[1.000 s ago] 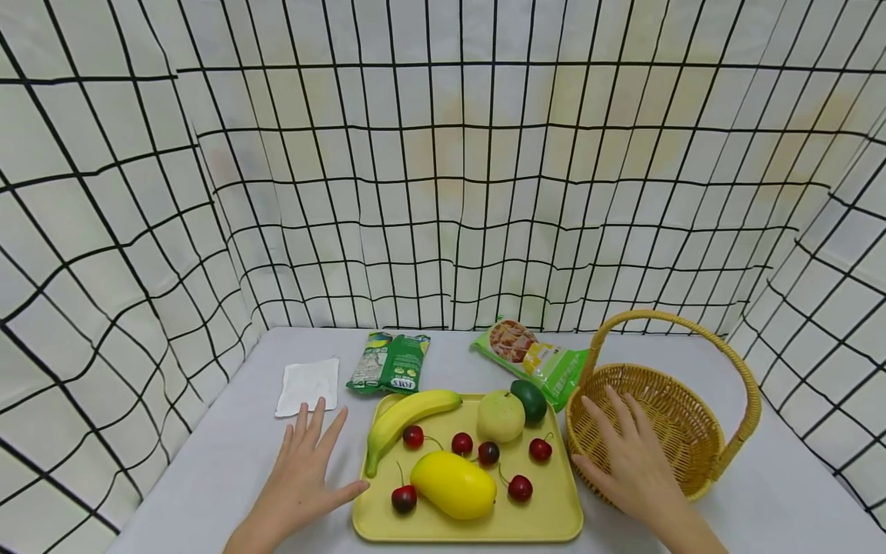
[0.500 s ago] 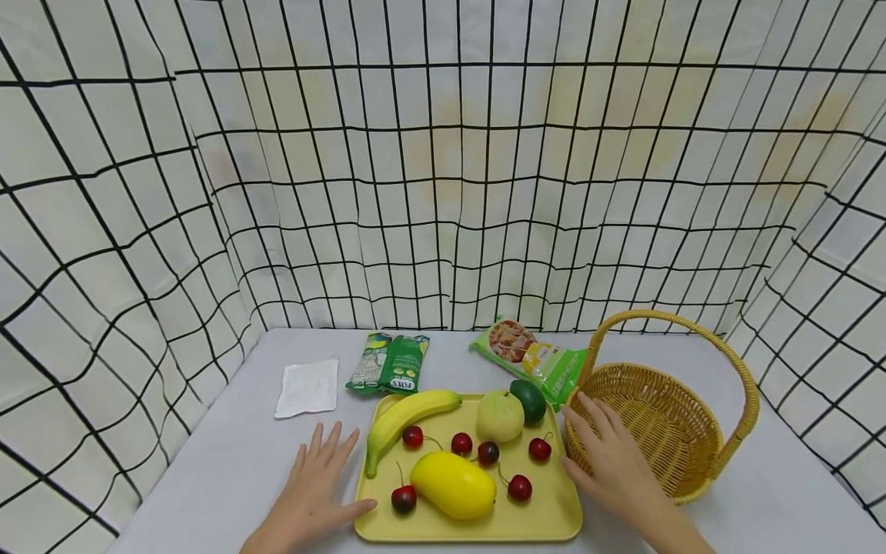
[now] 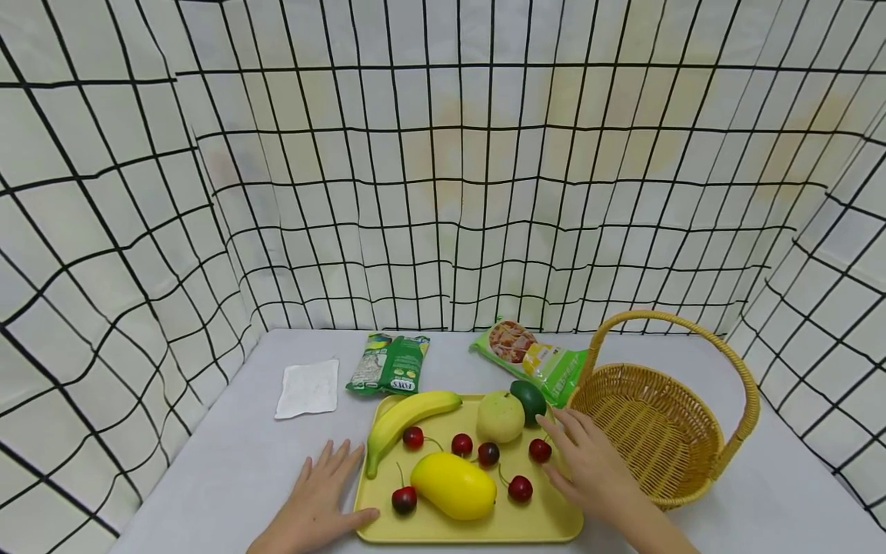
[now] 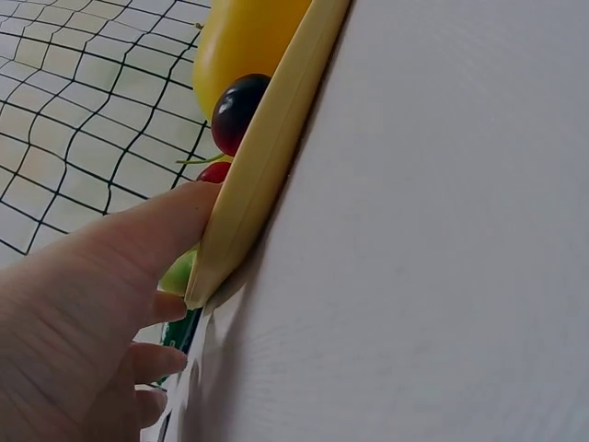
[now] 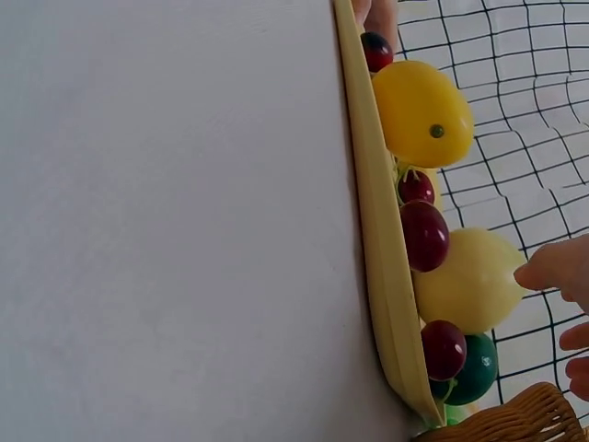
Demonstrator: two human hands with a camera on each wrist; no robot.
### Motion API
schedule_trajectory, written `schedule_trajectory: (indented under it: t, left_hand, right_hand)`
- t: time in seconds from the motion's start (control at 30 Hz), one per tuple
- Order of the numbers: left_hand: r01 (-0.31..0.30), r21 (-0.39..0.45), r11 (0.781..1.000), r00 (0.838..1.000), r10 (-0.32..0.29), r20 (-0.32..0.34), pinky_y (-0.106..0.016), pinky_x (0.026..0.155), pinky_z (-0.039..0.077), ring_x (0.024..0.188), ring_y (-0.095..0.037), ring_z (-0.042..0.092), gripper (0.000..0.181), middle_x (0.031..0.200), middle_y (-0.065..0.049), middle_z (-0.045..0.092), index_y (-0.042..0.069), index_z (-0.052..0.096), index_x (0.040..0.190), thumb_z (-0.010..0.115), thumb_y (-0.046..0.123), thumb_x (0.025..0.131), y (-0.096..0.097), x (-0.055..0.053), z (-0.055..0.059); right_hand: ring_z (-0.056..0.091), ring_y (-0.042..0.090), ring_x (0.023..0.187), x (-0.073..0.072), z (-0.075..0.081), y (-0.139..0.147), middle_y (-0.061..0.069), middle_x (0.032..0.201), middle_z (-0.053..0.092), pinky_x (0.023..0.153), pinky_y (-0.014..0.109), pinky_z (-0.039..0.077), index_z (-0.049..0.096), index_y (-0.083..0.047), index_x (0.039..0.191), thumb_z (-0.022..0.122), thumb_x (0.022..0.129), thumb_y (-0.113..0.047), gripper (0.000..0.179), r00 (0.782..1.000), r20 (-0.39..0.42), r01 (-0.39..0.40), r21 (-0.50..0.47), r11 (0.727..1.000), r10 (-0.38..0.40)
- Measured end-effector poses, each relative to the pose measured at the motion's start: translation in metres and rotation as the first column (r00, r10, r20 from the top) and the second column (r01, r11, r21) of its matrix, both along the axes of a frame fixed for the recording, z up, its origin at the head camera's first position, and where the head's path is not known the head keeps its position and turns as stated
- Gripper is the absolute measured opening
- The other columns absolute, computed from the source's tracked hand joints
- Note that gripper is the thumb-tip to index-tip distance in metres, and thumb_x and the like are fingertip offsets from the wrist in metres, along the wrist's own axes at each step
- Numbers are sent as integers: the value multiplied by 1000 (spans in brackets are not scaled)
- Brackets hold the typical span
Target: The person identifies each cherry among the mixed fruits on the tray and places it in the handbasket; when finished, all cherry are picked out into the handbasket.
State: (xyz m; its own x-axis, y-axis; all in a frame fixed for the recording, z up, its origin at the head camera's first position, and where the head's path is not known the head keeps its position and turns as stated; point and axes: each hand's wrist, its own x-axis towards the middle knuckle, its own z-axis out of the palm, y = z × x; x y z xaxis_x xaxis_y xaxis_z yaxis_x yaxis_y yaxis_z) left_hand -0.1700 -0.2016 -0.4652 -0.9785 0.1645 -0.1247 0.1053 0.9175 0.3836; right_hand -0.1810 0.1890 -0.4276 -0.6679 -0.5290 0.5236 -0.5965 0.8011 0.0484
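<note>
A yellow tray [image 3: 512, 528] holds a banana [image 3: 401, 423], a yellow mango [image 3: 453, 485], a round pale-green fruit [image 3: 501, 416], a dark green fruit [image 3: 531, 402] and several red cherries. At the tray's left edge is my left hand [image 3: 313, 498], fingers spread and thumb reaching over the rim; in the left wrist view the thumb [image 4: 175, 221] lies at that rim. My right hand [image 3: 588, 465] hovers over the tray's right edge, loosely spread, its fingertips close to a cherry [image 3: 540, 451]. Neither hand holds anything.
A wicker basket [image 3: 681, 385] with a tall handle stands just right of the tray. Behind the tray lie a green snack packet [image 3: 391, 363] and a long green food packet [image 3: 547, 365]. A white square packet [image 3: 308, 388] lies at the left. Grid-patterned cloth surrounds the table.
My right hand has moved left, from over the basket to the tray's right edge. The left hand has come down and slightly right to the tray's left rim. The fruit stays put.
</note>
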Motion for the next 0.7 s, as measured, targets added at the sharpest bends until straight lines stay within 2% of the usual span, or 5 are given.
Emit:
schedule_trajectory:
  t: [0.13,0.27,0.47,0.7]
  left_hand:
    - [-6,8,1000,999,6,51,-67,101,4,133,-44,15,103,143,-22,30,7,37,140,58,75,64,0,-1,-1]
    - [-10,17,1000,997,9,78,-67,101,4,133,-45,14,103,144,-23,29,6,36,140,59,73,65,0,-2,-2]
    - [-10,12,1000,996,9,89,-67,101,4,132,-46,16,103,144,-24,28,6,35,141,59,72,66,1,-3,-3]
    - [-3,14,1000,996,1,88,-68,100,5,131,-47,17,101,143,-24,28,6,35,141,59,71,67,1,-2,-2]
  right_hand:
    - [51,33,109,1,-2,-6,17,122,53,90,48,44,53,-9,126,77,70,-28,64,1000,17,-3,20,1000,3]
    - [53,33,107,2,-6,-11,17,119,54,88,48,46,55,-7,123,77,69,-26,62,999,30,-38,44,998,37]
    - [52,26,105,4,-11,-18,14,117,55,88,42,46,55,-6,124,75,71,-27,60,997,49,-60,89,994,56]
    - [52,26,106,4,-16,-20,14,118,54,87,42,46,55,-7,124,73,74,-27,56,995,85,-52,105,993,43]
